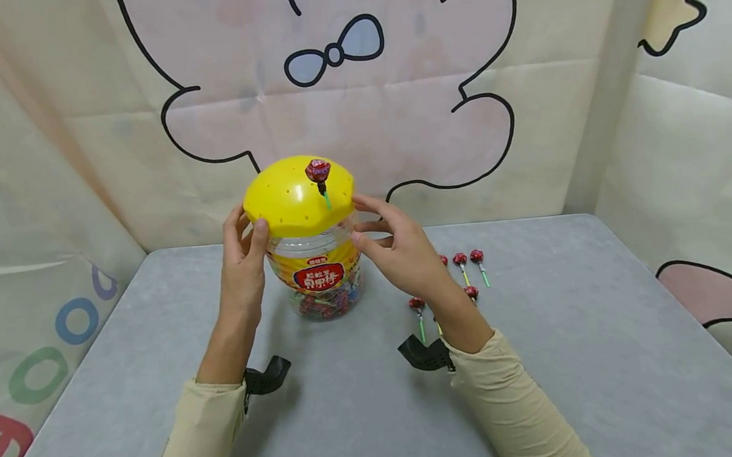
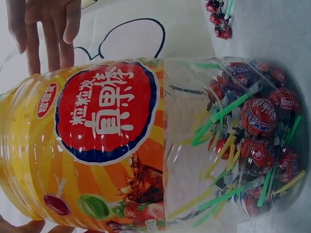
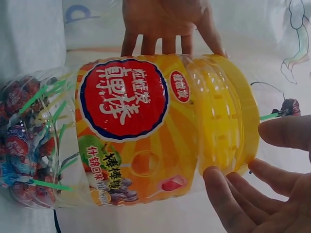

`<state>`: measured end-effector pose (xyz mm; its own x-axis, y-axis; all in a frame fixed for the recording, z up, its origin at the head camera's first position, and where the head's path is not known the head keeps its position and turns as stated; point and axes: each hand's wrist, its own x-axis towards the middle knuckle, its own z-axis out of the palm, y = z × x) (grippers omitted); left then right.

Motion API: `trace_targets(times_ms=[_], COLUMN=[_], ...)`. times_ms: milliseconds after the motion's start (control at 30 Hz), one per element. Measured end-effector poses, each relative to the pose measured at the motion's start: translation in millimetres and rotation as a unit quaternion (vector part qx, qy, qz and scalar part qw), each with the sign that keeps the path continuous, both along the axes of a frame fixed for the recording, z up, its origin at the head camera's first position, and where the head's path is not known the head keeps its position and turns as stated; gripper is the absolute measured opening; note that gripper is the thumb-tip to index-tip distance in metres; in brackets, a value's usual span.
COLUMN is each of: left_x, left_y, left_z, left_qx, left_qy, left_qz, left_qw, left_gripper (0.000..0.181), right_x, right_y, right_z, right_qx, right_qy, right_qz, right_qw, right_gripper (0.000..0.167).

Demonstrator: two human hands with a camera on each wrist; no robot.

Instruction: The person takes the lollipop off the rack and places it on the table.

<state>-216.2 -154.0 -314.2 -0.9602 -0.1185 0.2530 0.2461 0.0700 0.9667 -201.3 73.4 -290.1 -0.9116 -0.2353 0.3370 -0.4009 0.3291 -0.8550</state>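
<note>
A clear plastic jar point(image 1: 346, 262) with an orange and yellow label stands upright on the table, wrapped lollipops point(image 2: 260, 116) piled at its bottom. Its domed yellow lid point(image 1: 287, 191), dotted with small holes, has one lollipop point(image 1: 318, 171) sticking out by its green stick. My left hand point(image 1: 241, 265) holds the lid's left edge, thumb in front and fingers round the side. From the right, my right hand point(image 1: 402, 251) holds the lid's rim with its fingertips and thumb. The far side of the jar is hidden.
Several red-wrapped lollipops point(image 1: 477, 257) lie on the grey table point(image 1: 572, 356) to the right, partly hidden behind my right forearm. Cloth hangings point(image 1: 423, 132) with cartoon drawings close off the back and sides.
</note>
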Motion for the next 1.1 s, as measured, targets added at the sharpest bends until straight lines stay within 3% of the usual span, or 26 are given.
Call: trace_targets(times_ms=[433,667,767,867,1100], left_x=[16.0,12.2,6.9,4.2,1.9], left_y=[10.3,9.0,8.2,5.8,7.1], left_z=[5.6,6.8,7.8,6.9,3.3], left_qx=[0.008,0.001,-0.015,-0.032,-0.050], left_qy=[-0.021,-0.031,-0.023,-0.005,0.002], left_qz=[0.062,0.063,0.053,0.038,0.016], left_qw=[0.9978,0.9975,0.9982,0.9988,0.9986], left_gripper=[0.070,0.077,0.086,0.092,0.091], right_x=[-16.2,-25.0,-26.7,-30.2,-36.2], right_y=[-1.0,2.9,6.2,5.2,-6.9], right_z=[-12.4,-16.0,-9.6,1.5,27.2], right_qx=[-0.007,-0.011,-0.007,-0.003,0.054], right_qy=[-0.004,-0.008,0.023,0.090,0.227], right_qz=[-0.007,-0.021,-0.054,-0.073,-0.054], right_qw=[0.9999,0.9997,0.9982,0.9933,0.9710], right_gripper=[0.056,0.051,0.050,0.051,0.059])
